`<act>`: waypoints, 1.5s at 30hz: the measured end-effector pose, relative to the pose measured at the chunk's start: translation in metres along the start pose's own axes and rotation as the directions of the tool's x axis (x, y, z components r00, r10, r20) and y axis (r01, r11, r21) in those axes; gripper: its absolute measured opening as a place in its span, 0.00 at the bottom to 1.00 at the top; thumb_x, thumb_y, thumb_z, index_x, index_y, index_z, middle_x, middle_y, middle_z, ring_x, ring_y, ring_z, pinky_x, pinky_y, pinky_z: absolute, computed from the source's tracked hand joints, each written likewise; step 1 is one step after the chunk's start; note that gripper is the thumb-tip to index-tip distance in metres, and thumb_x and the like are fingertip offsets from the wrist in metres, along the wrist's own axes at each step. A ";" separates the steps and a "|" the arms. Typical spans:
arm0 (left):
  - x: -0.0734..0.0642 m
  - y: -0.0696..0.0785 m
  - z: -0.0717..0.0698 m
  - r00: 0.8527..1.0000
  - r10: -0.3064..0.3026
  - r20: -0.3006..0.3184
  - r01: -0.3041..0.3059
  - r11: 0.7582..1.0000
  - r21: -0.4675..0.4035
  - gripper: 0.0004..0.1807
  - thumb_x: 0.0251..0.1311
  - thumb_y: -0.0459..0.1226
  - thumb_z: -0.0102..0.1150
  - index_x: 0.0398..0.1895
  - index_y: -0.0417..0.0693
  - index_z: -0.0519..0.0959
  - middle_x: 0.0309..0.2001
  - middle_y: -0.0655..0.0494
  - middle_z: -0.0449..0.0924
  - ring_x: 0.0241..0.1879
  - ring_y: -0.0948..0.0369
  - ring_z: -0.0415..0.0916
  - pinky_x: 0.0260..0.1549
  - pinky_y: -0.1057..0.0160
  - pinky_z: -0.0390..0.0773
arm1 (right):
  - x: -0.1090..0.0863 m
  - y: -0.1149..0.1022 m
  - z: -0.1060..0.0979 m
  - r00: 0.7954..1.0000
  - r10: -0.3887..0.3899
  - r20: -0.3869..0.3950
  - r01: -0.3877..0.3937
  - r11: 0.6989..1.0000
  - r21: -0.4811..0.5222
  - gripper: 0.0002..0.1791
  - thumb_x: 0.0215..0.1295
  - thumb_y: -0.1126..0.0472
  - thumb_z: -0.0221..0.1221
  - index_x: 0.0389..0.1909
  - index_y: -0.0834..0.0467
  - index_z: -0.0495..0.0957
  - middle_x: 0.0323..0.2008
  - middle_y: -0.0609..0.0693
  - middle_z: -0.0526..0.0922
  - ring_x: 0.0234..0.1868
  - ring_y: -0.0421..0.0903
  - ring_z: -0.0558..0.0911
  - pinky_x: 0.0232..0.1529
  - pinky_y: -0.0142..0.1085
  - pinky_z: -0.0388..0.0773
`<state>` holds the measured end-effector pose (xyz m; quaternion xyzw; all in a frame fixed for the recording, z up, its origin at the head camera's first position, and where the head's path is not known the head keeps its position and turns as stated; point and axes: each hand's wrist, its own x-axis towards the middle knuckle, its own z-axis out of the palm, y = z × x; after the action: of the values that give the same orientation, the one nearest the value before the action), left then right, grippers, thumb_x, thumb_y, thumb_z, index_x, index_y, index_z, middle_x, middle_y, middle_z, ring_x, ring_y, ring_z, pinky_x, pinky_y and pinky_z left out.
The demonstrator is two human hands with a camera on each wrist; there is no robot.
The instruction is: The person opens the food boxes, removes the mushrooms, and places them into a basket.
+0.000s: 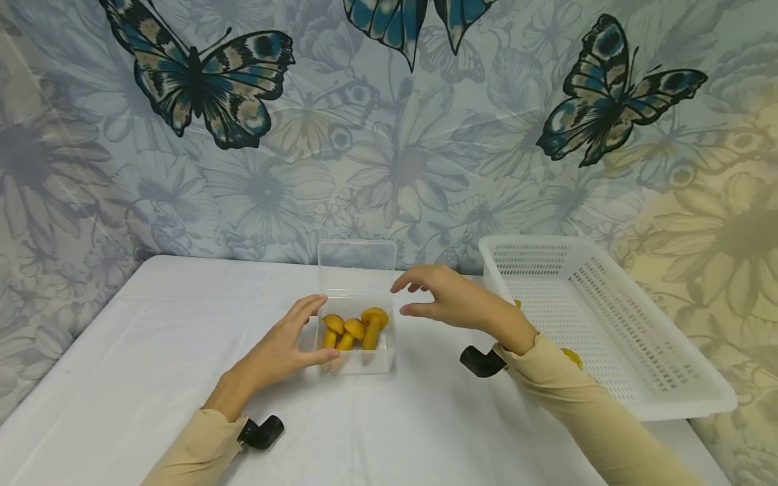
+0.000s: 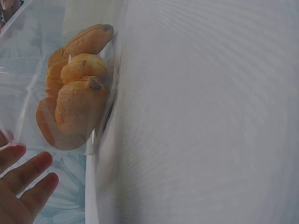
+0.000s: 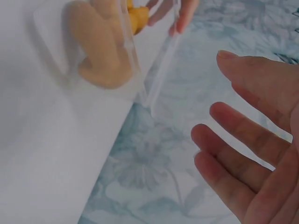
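Observation:
A clear plastic box [image 1: 379,363] stands on the white table with its hinged lid [image 1: 357,264] raised at the back. Three yellow-capped mushrooms [image 1: 354,331] lie side by side inside, stems toward the front. My left hand [image 1: 276,351] is at the box's left side, thumb by the front left corner and fingers spread along the left rim; whether it touches the box I cannot tell. To the right of the box, my right hand [image 1: 456,300] hovers with loosely bent fingers, holding nothing. The right wrist view shows a gap between its fingertips [image 3: 205,133] and the box.
At the right stands a large white perforated basket [image 1: 656,337]. Bits of yellow mushroom [image 1: 571,357] show in it, partly hidden by my right arm. A butterfly-patterned cloth [image 1: 407,155] hangs behind the table [image 1: 152,337]. Each wrist wears a black camera [image 1: 263,432].

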<state>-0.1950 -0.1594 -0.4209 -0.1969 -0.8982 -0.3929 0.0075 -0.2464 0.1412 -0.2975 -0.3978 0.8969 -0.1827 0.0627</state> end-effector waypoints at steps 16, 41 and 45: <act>0.000 -0.002 -0.001 1.000 -0.006 0.008 0.006 0.999 -0.034 0.53 0.52 0.61 0.69 0.77 0.55 0.55 0.77 0.53 0.53 0.71 0.46 0.63 0.67 0.38 0.67 | 0.030 -0.014 0.033 0.994 -0.039 0.098 0.036 0.999 0.026 0.20 0.65 0.61 0.65 0.58 0.58 0.78 0.55 0.51 0.82 0.55 0.50 0.81 0.56 0.41 0.80; 0.000 -0.004 0.000 1.000 -0.019 0.008 0.019 0.999 -0.029 0.52 0.52 0.64 0.66 0.77 0.61 0.54 0.76 0.62 0.54 0.70 0.49 0.65 0.67 0.41 0.68 | 0.051 -0.009 0.062 0.992 -0.002 0.128 0.016 0.994 -0.108 0.19 0.63 0.65 0.65 0.56 0.63 0.80 0.53 0.54 0.84 0.53 0.50 0.84 0.57 0.42 0.81; 0.000 -0.004 -0.001 1.000 -0.021 0.003 0.021 0.999 -0.028 0.52 0.52 0.65 0.66 0.77 0.61 0.55 0.76 0.62 0.54 0.70 0.49 0.65 0.67 0.41 0.68 | 0.052 -0.009 0.065 0.992 -0.040 0.119 0.057 0.988 -0.146 0.16 0.64 0.67 0.64 0.53 0.62 0.81 0.51 0.54 0.86 0.51 0.49 0.85 0.55 0.40 0.82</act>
<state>-0.1968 -0.1624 -0.4233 -0.1879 -0.8948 -0.4050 -0.0006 -0.2585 0.0794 -0.3521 -0.4330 0.8930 -0.0931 0.0801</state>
